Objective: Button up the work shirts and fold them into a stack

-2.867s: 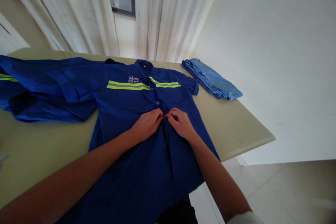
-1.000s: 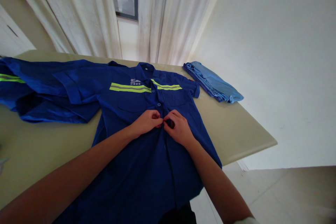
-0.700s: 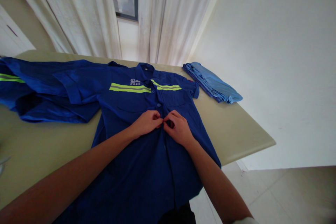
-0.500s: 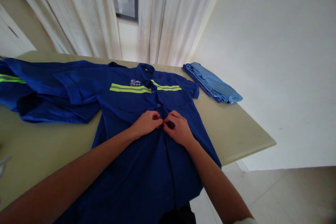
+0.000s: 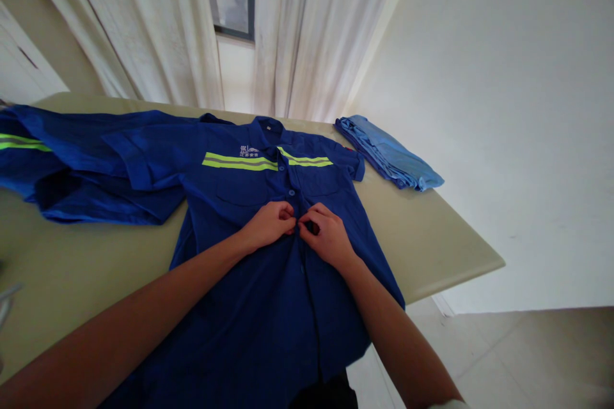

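Observation:
A dark blue short-sleeved work shirt (image 5: 249,307) lies face up, collar away from me, with a yellow-green reflective band across its chest. My left hand (image 5: 271,223) pinches the front placket from the left, below two visible buttons. From the right, my right hand (image 5: 326,233) pinches the facing edge, its thumb and forefinger nearly meeting the left fingertips. Whatever button or hole sits between the fingertips is hidden. Higher up the placket, a round blue button (image 5: 291,193) shows. Below my hands the front edges run down as a dark slit.
A second blue garment with a reflective stripe (image 5: 23,142) lies crumpled at the left. Folded light and dark blue clothes (image 5: 388,150) rest at the table's back right. The pale table (image 5: 432,243) ends in a corner at the right, near a white wall (image 5: 518,108). Curtains (image 5: 158,25) hang behind.
My fingertips have drawn very slightly apart at the placket. Both hands stay at the same spot on the shirt, and the view has shifted a little.

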`<control>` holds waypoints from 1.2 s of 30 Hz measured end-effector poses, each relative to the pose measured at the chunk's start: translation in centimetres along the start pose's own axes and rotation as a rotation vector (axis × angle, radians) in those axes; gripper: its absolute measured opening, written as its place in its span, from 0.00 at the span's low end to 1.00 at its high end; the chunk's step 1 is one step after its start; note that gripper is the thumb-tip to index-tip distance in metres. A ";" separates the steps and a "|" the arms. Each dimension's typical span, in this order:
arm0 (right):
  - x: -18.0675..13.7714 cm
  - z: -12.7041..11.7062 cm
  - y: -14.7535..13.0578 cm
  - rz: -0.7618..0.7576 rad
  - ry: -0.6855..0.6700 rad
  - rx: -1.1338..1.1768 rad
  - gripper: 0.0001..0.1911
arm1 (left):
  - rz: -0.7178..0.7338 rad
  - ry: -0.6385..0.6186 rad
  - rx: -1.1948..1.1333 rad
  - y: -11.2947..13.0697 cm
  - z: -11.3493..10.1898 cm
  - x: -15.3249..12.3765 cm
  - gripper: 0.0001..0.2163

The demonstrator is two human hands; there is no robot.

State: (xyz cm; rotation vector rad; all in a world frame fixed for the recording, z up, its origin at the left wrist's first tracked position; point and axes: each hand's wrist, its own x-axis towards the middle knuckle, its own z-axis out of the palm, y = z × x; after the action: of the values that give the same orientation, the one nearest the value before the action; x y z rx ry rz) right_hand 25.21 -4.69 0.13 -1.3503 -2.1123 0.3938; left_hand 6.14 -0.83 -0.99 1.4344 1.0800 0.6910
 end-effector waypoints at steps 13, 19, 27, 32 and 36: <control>-0.3 0.5 0.3 -0.043 0.040 -0.086 0.04 | 0.137 0.094 0.220 -0.3 0.4 -0.1 0.05; -0.1 0.2 -0.1 -0.024 0.074 -0.035 0.04 | 0.167 0.119 0.258 0.2 0.3 -0.5 0.04; -0.1 0.1 -0.4 -0.023 0.091 -0.001 0.04 | 0.035 0.046 -0.085 0.1 0.5 0.1 0.07; -0.3 -0.5 0.0 -0.127 -0.016 -0.019 0.06 | -0.010 0.065 -0.081 0.7 0.4 0.0 0.07; -0.2 -1.4 0.3 -0.194 -0.100 -0.022 0.06 | -0.020 0.039 -0.088 0.8 0.3 -0.1 0.06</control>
State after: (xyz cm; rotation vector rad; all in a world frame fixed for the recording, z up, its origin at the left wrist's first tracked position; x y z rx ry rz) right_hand 26.35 -4.88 1.04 -1.1450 -2.3123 0.3655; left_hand 6.50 -1.00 -0.26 1.3380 1.0790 0.7460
